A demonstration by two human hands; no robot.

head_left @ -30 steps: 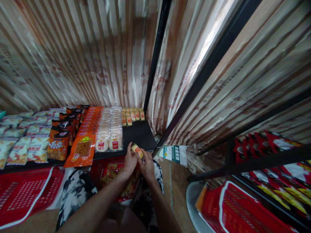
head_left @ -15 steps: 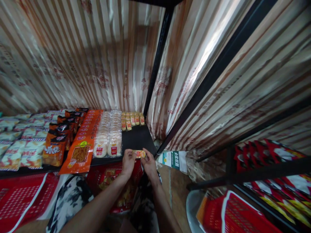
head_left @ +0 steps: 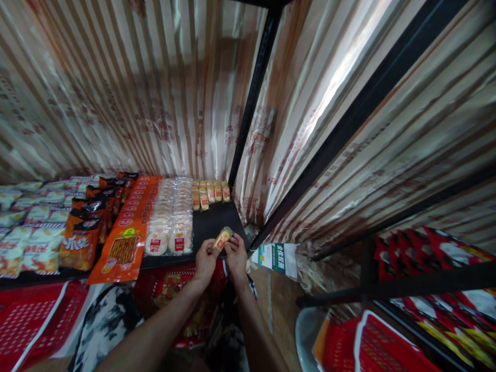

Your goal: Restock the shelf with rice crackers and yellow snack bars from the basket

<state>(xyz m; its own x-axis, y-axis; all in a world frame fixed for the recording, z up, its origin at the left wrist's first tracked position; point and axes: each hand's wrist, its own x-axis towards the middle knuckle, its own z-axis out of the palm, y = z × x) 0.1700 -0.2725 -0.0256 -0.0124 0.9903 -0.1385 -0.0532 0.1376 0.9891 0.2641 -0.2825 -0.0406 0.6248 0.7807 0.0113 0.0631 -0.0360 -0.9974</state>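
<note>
Between my two hands, at the front edge of the black shelf [head_left: 212, 221], is a small yellow wrapped snack packet [head_left: 222, 239] with a red label, tilted upward to the right. My left hand [head_left: 205, 262] pinches its lower left end. The fingers of my right hand [head_left: 236, 254] close on its right side. Similar small yellow packets [head_left: 211, 192] stand in short rows at the shelf's back corner. Left of them lie two columns of clear-wrapped round white crackers [head_left: 169, 238]. A red basket [head_left: 149, 279] below the shelf holds more yellow packets [head_left: 174, 289].
Further left are a large orange snack bag [head_left: 123, 248], orange-and-black bags [head_left: 79, 243] and white bags [head_left: 42, 248]. A black post [head_left: 253, 98] rises at the shelf corner. Red baskets [head_left: 34, 320] stand at both sides; red bags [head_left: 414, 248] fill a rack at right.
The packet has turned from lying level to tilted, its right end raised. Both hands have shifted slightly with it, and the view has moved a little.
</note>
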